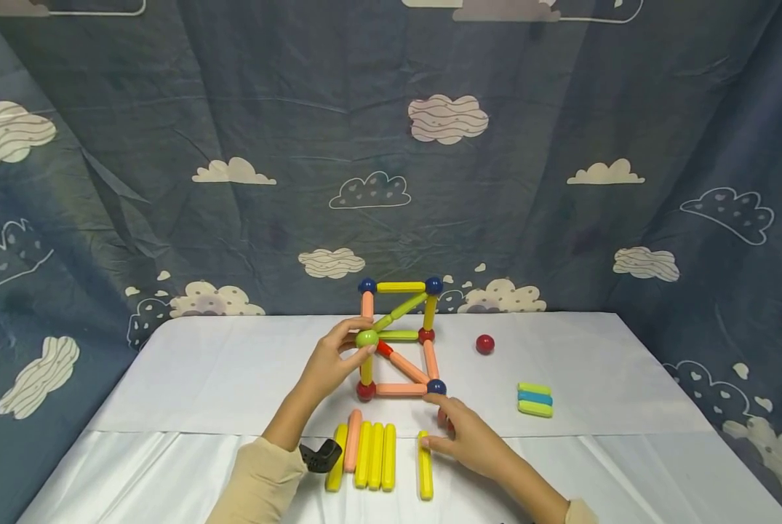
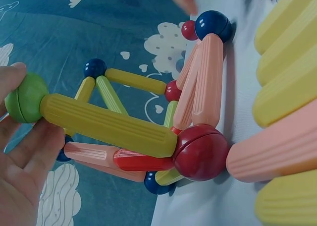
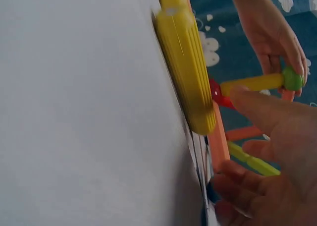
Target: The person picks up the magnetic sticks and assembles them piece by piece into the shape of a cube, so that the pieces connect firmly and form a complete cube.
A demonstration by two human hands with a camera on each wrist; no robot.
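A frame of coloured rods and balls stands on the table, with a dark blue ball (image 1: 436, 387) at its near right corner and a red ball (image 2: 201, 152) at its near left. My left hand (image 1: 338, 354) pinches the green ball (image 2: 27, 98) on top of an upright yellow rod (image 2: 109, 126) of this frame. My right hand (image 1: 472, 440) hovers with loosely spread fingers, its fingertips by the dark blue ball. Its thumb is close to a single yellow rod (image 1: 425, 466) lying on the table; whether they touch, I cannot tell. A reddish ball (image 1: 444, 421) is partly hidden behind the right hand.
Several yellow rods (image 1: 376, 456) and a pink rod (image 1: 353, 442) lie in a row before the frame. To the right are a loose red ball (image 1: 485, 344) and short green and blue rods (image 1: 535, 399). A cloud-patterned curtain (image 1: 266, 109) hangs behind the white table (image 1: 580, 364).
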